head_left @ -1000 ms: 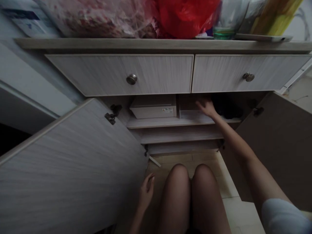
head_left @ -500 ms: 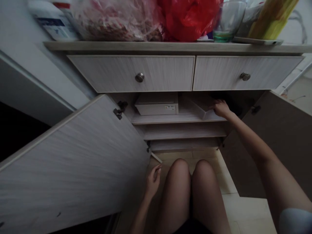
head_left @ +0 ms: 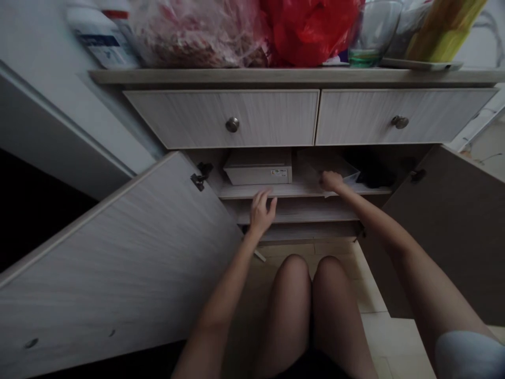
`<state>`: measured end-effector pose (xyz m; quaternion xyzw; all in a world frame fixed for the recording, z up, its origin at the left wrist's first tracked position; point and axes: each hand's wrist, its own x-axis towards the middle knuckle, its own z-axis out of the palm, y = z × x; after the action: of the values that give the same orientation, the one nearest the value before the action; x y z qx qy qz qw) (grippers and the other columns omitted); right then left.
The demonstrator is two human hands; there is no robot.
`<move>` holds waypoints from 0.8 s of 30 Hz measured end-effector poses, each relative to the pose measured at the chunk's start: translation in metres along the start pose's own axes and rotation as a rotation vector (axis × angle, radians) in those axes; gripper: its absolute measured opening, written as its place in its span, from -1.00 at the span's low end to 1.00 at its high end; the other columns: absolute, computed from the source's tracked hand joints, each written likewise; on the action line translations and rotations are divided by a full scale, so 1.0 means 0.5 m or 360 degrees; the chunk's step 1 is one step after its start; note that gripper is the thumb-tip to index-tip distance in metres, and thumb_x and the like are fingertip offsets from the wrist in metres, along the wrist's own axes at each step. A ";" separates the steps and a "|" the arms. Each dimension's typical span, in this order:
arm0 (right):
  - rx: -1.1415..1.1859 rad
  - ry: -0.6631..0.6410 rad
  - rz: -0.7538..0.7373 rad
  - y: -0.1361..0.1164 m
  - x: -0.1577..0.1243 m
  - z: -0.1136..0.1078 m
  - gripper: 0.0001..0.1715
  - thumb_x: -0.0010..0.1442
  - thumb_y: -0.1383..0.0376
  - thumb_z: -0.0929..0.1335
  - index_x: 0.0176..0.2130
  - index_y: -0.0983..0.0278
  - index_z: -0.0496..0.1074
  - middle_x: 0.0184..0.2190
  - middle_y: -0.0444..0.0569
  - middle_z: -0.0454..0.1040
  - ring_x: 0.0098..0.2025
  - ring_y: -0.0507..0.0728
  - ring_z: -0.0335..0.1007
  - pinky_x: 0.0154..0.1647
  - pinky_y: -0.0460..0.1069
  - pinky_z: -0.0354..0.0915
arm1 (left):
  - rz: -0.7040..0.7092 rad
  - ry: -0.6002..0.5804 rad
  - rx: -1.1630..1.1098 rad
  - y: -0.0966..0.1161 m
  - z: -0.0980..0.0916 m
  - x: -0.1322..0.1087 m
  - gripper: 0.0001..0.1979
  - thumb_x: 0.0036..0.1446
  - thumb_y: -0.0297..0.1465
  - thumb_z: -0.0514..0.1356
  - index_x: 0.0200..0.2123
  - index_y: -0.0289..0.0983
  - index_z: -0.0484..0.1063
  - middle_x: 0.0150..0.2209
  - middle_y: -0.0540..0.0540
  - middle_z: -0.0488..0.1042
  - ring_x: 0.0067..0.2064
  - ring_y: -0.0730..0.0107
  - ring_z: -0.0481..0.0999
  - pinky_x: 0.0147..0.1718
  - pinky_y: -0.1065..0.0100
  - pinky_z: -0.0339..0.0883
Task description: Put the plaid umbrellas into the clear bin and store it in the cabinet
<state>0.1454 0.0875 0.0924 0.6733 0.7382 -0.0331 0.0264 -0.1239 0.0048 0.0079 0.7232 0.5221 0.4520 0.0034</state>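
On the shelf (head_left: 252, 191), a clear tray (head_left: 343, 173) has its long side slanting back. The right hand (head_left: 331, 181) touches it, grip unclear. The left hand (head_left: 262, 213) is open below.

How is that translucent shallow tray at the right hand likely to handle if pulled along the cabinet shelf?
The translucent shallow tray at the right hand is probably light for its size, since its walls look thin. It may flex slightly under grip. Its smooth-looking base would likely slide easily along the pale wood-grain shelf.

Shelf tray (head_left: 347, 176) translucent plastic; cabinet door (head_left: 118, 252) matt wood-grain laminate; drawer knob (head_left: 232, 125) metal (dull sheen).
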 end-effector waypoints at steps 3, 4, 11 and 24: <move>0.0014 0.0009 -0.0050 -0.002 0.001 0.012 -0.46 0.31 0.35 0.25 0.24 0.22 0.39 0.06 0.20 0.55 0.10 0.30 0.51 0.01 0.09 0.41 | 0.0059 -0.0142 0.0288 -0.026 0.021 0.151 -0.46 0.36 -0.15 -0.01 0.24 -0.35 0.30 0.28 -0.40 0.32 0.34 -0.03 0.25 0.33 -0.04 0.08; 0.0007 0.0016 -0.0054 0.006 0.004 0.014 -0.46 0.31 0.35 0.25 0.24 0.23 0.40 0.05 0.21 0.55 0.09 0.31 0.51 0.01 0.10 0.41 | 0.0040 -0.0216 0.0383 -0.040 0.027 0.185 -0.44 0.34 -0.15 0.01 0.27 -0.37 0.28 0.31 -0.42 0.28 0.36 -0.10 0.21 0.35 -0.09 0.02; -0.0083 0.0013 -0.0164 0.092 0.072 0.005 -0.51 0.33 0.34 0.25 0.19 0.17 0.45 0.11 0.15 0.51 0.15 0.33 0.44 0.12 0.14 0.32 | -0.0006 -0.0371 0.0745 -0.137 0.022 0.239 -0.47 0.32 -0.30 -0.02 0.29 -0.37 0.26 0.31 -0.42 0.27 0.36 -0.22 0.15 0.33 -0.23 -0.12; -0.0141 0.0063 -0.0132 0.136 0.136 0.008 -0.53 0.39 0.25 0.19 0.15 0.19 0.50 0.15 0.16 0.47 0.18 0.33 0.36 0.21 0.21 0.23 | -0.0088 -0.0322 0.0785 -0.137 0.014 0.245 -0.48 0.32 -0.30 -0.02 0.27 -0.37 0.31 0.24 -0.44 0.34 0.29 -0.25 0.21 0.28 -0.22 -0.04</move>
<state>0.2067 0.1611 0.0816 0.6409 0.7665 0.0119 0.0403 -0.1652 0.1321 0.0509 0.7290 0.6331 0.2364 -0.1084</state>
